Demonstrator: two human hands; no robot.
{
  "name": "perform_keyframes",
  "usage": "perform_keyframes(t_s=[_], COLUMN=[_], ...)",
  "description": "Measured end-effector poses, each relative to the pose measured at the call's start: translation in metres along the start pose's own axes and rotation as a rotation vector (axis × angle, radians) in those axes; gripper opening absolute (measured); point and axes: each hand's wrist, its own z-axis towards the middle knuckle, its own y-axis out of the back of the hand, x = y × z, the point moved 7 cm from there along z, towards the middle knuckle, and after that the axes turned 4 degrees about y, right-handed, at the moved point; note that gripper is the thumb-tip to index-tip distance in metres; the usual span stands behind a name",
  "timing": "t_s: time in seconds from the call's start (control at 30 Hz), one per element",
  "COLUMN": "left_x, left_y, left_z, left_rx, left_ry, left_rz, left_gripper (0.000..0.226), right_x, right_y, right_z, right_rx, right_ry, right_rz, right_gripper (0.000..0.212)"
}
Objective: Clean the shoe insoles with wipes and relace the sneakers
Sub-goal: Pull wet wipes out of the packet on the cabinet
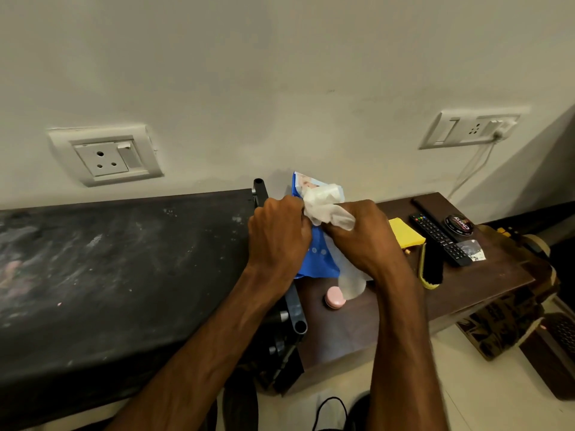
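Observation:
A blue pack of wipes (315,255) stands tilted above the brown table (348,331), near the wall. My left hand (278,233) grips the pack's left side. My right hand (365,236) pinches a white wipe (325,206) that comes out of the pack's top; another white sheet (351,281) hangs below my right hand. At the bottom edge, between my forearms, lie dark shapes and a black lace (329,409) on the floor, too cut off to identify.
A black slab surface (118,269) fills the left. On the brown table lie a pink round object (334,297), a yellow sponge (404,233), a black shoe brush (431,267), a remote (440,239) and a polish tin (459,224). A cable (476,163) hangs from the right wall socket.

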Motion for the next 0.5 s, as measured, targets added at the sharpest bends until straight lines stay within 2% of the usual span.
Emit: perform_keyframes(t_s=[0.07, 0.13, 0.23, 0.33, 0.4, 0.5], left_x=[-0.001, -0.003, -0.006, -0.012, -0.017, -0.02], left_y=[0.003, 0.005, 0.007, 0.01, 0.005, 0.003], left_z=[0.0, 0.0, 0.0, -0.004, -0.006, -0.006], left_rx=[-0.015, 0.007, 0.007, -0.109, -0.109, -0.08], left_ry=[-0.003, -0.023, -0.061, -0.14, -0.206, -0.249], left_rz=[-0.02, -0.054, -0.1, -0.12, -0.139, -0.174], left_gripper=[0.026, 0.024, 0.017, 0.011, 0.018, 0.02], right_x=[-0.004, -0.004, 0.006, 0.005, 0.0, -0.001], right_y=[-0.008, -0.016, -0.016, -0.026, -0.036, -0.04], right_z=[0.0, -0.005, -0.008, -0.01, -0.011, -0.012], right_rx=[0.129, 0.252, 0.27, 0.381, 0.48, 0.488], right_ry=[-0.02, -0.052, 0.008, -0.047, -0.137, -0.144], right_rz=[-0.034, -0.051, -0.049, -0.098, -0.12, -0.173], right_gripper=[0.015, 0.032, 0.048, 0.054, 0.058, 0.054])
